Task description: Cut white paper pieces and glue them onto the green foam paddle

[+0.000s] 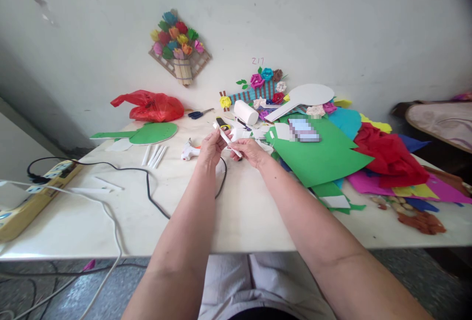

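holding a white paper stick (224, 136) over the middle of the desk (250, 226), the left grip (211, 148) and right grip (248, 152) both pinch it; similar sticks (157, 157) to the left look finished, thin strips (89, 190) nearer left apparently unworked.

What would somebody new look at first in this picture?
Probably the colourful flower bunch on the wall, then the bright red bag below it on the table. The big green sheet on the right stands out too. In the middle, the left hand and right hand hold a thin white stick.
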`<state>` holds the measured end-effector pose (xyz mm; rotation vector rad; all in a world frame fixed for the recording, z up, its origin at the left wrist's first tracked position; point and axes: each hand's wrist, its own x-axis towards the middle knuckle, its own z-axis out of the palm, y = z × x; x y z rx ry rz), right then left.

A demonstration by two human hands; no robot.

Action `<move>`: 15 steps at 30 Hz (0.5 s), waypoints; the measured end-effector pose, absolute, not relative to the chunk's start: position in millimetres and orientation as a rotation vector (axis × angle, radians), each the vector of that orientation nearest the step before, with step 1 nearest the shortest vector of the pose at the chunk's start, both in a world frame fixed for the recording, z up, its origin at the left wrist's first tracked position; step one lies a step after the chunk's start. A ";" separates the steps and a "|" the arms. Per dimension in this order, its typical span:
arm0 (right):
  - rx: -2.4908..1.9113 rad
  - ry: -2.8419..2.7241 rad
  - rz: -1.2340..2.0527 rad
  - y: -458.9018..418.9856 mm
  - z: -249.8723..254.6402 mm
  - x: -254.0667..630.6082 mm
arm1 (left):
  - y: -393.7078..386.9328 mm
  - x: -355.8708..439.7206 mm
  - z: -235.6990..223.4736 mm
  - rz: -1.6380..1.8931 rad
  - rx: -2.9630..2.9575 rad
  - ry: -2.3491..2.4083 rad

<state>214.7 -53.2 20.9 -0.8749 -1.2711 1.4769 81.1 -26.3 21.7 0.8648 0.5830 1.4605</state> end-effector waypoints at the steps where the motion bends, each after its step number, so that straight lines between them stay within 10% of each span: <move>1: -0.887 -1.263 1.462 -53.2 21.2 214.2 | -26.6 81.4 22.2 1.459 0.868 0.577; 15: -0.753 -1.297 1.624 -57.2 21.8 213.1 | -27.5 84.8 22.6 1.507 0.839 0.507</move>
